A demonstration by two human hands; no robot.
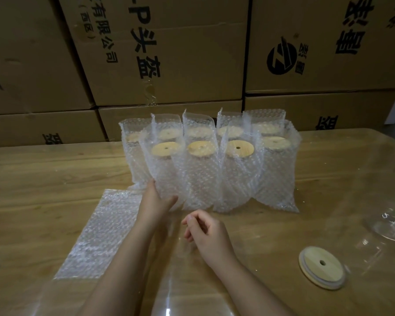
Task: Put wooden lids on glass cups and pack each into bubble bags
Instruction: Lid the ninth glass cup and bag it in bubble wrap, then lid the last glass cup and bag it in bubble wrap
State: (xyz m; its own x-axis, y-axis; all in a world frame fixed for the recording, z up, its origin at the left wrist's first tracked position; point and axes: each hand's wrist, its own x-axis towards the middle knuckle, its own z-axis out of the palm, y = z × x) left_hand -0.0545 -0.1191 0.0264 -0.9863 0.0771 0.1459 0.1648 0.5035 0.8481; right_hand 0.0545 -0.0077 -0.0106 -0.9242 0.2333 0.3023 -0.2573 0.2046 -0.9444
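right hand (205,229): lower centre of the frame, just above the worktop (271,224); fingers loosely curled, holding nothing.
loose wooden lid (322,270): lower right, flat on the worktop, well apart from both hands.
flat bubble bag (98,233): lower left, lying flat, just beside the left forearm.
bare glass cup (392,220): right edge, partly cut off by the frame; no lid on it; upright or tipped cannot be told.
left hand (156,197): centre, fingers straight against the lower left side of the front-left packed cup, thumb across its front; touching, not clamped round it.
packed cups (214,167): centre, upright in two rows, bags touching, each with a wooden lid on and the bag top open.
cartons (160,53): upper part of the frame, stacked behind the worktop.
step in hand: probably settling the front-left packed cup into its row; one cup, one lid and one bag look left to do.
next move: calls for reaching to the right for the bare glass cup and the loose wooden lid, seating the lid squarely, then opening the flat bubble bag and sliding the cup in upright.
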